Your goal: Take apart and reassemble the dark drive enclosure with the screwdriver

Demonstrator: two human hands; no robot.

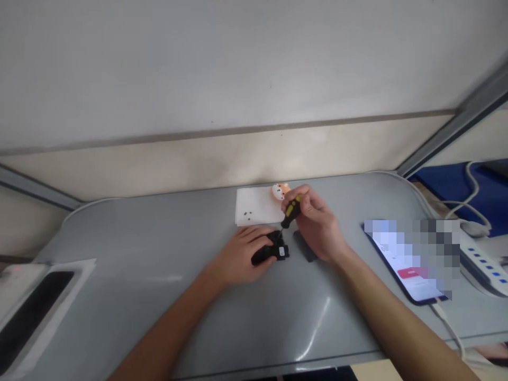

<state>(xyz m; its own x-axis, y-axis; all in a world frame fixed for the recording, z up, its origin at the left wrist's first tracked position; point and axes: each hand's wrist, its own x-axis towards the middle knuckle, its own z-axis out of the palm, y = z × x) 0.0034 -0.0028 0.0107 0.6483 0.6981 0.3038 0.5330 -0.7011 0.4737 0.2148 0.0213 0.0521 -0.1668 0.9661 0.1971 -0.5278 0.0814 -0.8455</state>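
Near the middle of the grey table (159, 238), my left hand (242, 256) is closed round a small black device (281, 252) with a white label, holding it against the tabletop. My right hand (319, 222) grips a black and yellow screwdriver (292, 210), tilted, its tip down at the top of the device. Under my right hand lies a flat dark piece (305, 247), partly hidden. Behind the device, white paper (257, 203) carries several tiny dark bits (247, 216) at its front left. An orange and white animal-faced item (279, 192) sits at the paper's right side.
A lit phone (400, 264) with a cable lies at the right, beside a white power strip (482, 270). At the far left a black flat object (35, 312) rests on white sheets. A pale wall (198, 164) borders the table's back edge.
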